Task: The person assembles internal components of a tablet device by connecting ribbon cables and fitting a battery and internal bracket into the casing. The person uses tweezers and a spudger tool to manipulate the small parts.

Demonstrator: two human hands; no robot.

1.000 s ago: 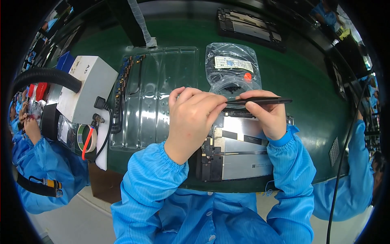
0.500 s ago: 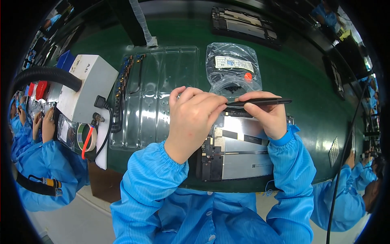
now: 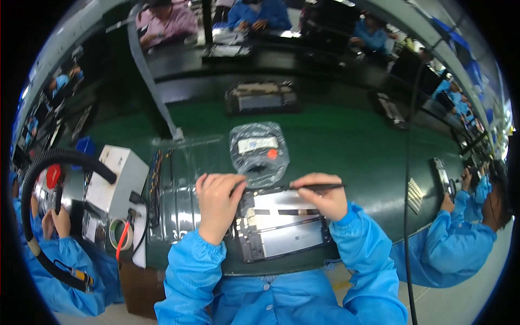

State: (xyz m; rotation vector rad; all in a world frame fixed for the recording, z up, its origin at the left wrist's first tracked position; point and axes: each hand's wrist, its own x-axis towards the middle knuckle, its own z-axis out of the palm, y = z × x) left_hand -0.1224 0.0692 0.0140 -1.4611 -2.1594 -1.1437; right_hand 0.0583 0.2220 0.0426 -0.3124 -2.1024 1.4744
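Observation:
An opened tablet (image 3: 295, 238) with silver battery plates and dark boards along its left side lies flat in front of me. Over its upper left corner is my left hand (image 3: 216, 203), thumb and fingers pinched together; whatever is between them is too small and blurred to name. My right hand (image 3: 325, 197) grips slim black tweezers (image 3: 327, 187) between thumb and fingers above the tablet's far edge. The tweezers lie nearly level, with the tip toward my left hand. A clear plastic bag (image 3: 259, 130) with a white label and an orange-red dot lies just beyond the tablet.
Left of the tablet is a clear plastic tray (image 3: 187, 203) with dark strip parts. Further left stand a white box (image 3: 123, 181) with a black hose (image 3: 59, 154) and a tape roll (image 3: 116, 234). A dark cable (image 3: 407, 216) hangs at right. Co-workers sit on both sides.
The view has tilted up, showing more of the far benches and people. My hands have moved apart: the left hand is at the tablet's upper left corner, the tweezers stay in my right hand.

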